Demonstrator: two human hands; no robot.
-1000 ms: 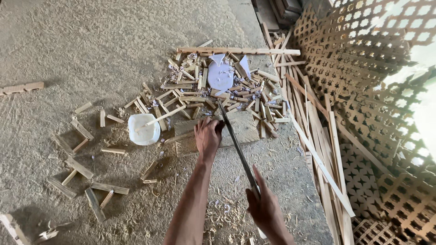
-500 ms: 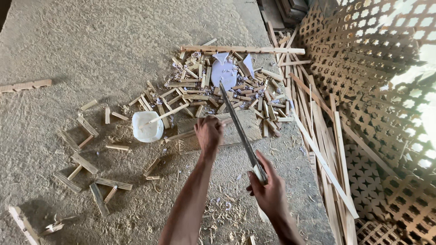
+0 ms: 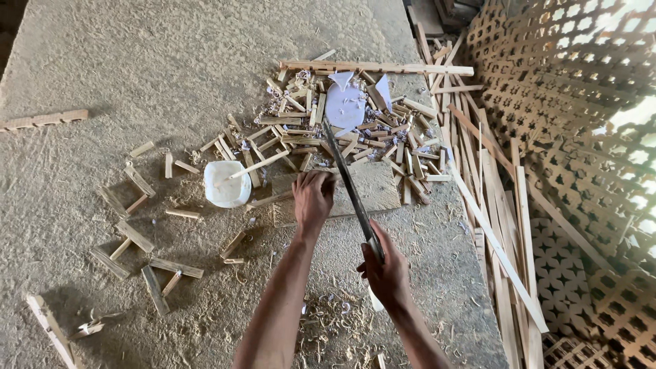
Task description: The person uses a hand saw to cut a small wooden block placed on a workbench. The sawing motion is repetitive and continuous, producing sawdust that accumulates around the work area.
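Note:
My right hand (image 3: 387, 268) grips the handle of a long dark blade (image 3: 346, 175), a machete-like knife that points away from me over a flat wooden block (image 3: 377, 190). My left hand (image 3: 313, 196) is closed on a small wooden piece at the block's near edge, just left of the blade. The piece itself is mostly hidden by my fingers. Wood shavings (image 3: 333, 316) lie on the ground between my forearms.
A white bowl (image 3: 225, 184) with a stick in it stands left of the block. Several cut wooden sticks (image 3: 140, 242) lie scattered at left. Beyond the block lie a scrap pile and white plastic (image 3: 345, 104). Long slats (image 3: 497, 219) and woven lattice panels (image 3: 581, 116) fill the right.
The blade has swung slightly, its tip now further away over the scrap pile. My left hand stays on the block; the view has shifted a little.

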